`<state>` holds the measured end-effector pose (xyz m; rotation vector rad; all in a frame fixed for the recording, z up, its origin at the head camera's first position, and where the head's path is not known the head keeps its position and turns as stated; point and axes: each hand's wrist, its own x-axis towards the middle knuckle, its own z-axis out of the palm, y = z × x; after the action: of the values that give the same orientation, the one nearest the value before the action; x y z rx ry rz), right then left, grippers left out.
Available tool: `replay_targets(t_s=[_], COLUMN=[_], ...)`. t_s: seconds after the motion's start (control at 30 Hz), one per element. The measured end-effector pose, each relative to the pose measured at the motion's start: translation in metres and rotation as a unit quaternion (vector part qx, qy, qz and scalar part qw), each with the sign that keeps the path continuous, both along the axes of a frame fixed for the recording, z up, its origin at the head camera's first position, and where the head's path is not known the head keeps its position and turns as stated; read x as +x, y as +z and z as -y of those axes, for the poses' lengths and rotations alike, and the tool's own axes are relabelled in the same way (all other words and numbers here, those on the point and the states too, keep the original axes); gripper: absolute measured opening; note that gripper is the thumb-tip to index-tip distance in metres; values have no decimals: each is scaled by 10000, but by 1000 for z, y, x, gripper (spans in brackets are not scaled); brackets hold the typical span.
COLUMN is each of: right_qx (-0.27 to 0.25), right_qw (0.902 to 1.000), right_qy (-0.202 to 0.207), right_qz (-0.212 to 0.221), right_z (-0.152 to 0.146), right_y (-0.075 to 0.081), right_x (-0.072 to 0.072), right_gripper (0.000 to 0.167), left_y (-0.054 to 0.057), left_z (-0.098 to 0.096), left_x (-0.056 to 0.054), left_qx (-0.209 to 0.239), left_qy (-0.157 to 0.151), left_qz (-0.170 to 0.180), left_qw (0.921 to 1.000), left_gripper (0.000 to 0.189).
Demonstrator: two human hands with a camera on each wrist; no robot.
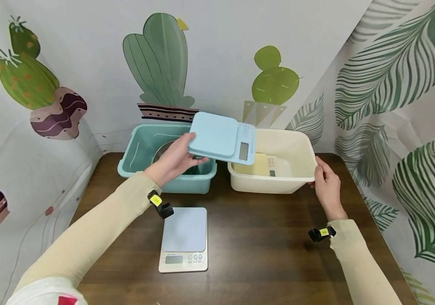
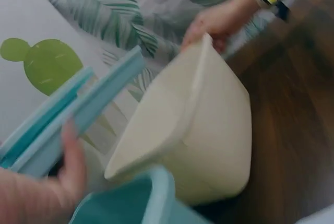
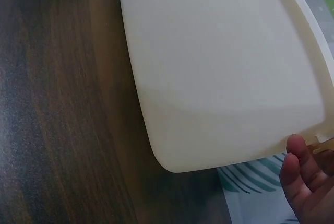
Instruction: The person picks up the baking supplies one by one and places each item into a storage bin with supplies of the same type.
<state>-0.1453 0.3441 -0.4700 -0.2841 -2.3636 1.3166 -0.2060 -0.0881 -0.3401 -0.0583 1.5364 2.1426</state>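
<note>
My left hand grips a light blue kitchen scale by its left edge, thumb on top and fingers beneath. The scale is tilted and hangs over the gap between the teal bin and the cream bin. In the left wrist view the same blue scale shows edge-on, blurred. My right hand holds the cream bin's right rim, and in the right wrist view its fingers pinch that rim. A pale yellow kitchen scale lies inside the cream bin, partly hidden by the blue one.
A white kitchen scale with a pale platform lies on the dark wooden table, in front of the teal bin. Inside the teal bin is a round metal-rimmed thing, mostly hidden by my left hand. A patterned cloth hangs behind.
</note>
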Motion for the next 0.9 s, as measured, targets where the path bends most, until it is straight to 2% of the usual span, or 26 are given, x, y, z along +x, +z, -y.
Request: replay_targets(t_s=[0.13,0.33,0.57,0.77,0.9], right_qx=[-20,-131,-64,-28,-23], right_qw=[10000,9998,9999,9999,9999], right_qy=[-6,103,57,57,65], right_qz=[54,70,144,117,88], right_z=[0,0,0,0,0], right_y=[-1,0,-1,-1,-1], right_x=[0,2,2,3,2], right_gripper=[45,46,47,47,46], left_y=[1,-2,-9,-10,-12], left_z=[-12,-24,-32,-39,-48], left_x=[-7,-10,-15,-15,-17], left_qx=[43,284,-251,-47,-22], left_qy=[32,82,272,95,176], left_qz=[141,426,420,454,439], left_qw=[9999,9987,9984,9989,9989], left_gripper=[53,53,53,54,56])
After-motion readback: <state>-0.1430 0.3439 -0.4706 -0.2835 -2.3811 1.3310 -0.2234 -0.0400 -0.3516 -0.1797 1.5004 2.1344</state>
